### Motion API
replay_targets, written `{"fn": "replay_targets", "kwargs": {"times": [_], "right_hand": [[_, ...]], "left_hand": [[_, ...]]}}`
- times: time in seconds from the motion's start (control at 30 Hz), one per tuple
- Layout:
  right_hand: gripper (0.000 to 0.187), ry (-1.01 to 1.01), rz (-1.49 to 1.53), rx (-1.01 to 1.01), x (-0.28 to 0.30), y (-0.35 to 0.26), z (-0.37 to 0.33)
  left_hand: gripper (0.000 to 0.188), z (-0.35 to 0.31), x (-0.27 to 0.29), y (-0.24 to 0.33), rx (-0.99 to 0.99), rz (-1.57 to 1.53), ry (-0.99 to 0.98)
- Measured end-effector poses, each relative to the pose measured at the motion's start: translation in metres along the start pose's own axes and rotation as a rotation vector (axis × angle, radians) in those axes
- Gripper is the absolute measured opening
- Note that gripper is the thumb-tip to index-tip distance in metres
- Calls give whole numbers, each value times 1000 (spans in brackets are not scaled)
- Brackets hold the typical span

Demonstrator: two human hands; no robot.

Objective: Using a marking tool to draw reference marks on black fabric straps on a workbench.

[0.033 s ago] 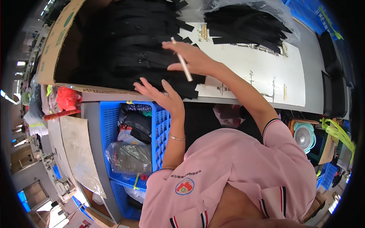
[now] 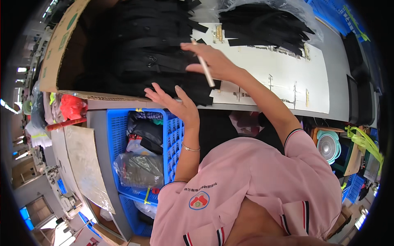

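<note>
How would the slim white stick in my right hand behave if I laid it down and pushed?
The slim white stick in the right hand is probably stiff, since it looks straight along its length. It should be light, being so thin. Its seemingly rounded sides suggest it might roll.

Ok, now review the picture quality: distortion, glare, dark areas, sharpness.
Head view: fisheye distortion bows the white board's right edge, and the corners go black; head view: glare streaks the clear plastic bag in the blue crate; head view: the black strips lose detail in the dark, while the left hand and right hand look fairly sharp.
</note>
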State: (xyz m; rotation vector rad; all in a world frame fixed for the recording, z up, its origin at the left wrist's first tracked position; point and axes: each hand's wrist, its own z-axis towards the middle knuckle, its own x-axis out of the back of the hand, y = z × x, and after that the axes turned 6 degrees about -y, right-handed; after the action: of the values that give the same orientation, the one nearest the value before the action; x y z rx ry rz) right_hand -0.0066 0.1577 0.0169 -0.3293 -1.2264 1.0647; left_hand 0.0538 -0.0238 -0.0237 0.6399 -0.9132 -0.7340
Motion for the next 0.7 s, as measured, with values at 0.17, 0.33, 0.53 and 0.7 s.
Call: {"fn": "replay_targets", "kwargs": {"times": [0.17, 0.33, 0.53, 0.7], "right_hand": [[40, 160, -33, -528, 17, -7, -84], [26, 202, -358, 29, -22, -2, -106], [26, 321, -157, -231, -13, 4, -121], [18, 322, 67, -484, 20, -11, -162]], "left_hand": [[59, -17, -1, 21, -45, -3, -96], [52, -43, -20, 35, -155, -87, -269], [43, -48, -27, 34, -197, -106, -316], [43, -46, -28, 29, -233, -20, -395]]}}
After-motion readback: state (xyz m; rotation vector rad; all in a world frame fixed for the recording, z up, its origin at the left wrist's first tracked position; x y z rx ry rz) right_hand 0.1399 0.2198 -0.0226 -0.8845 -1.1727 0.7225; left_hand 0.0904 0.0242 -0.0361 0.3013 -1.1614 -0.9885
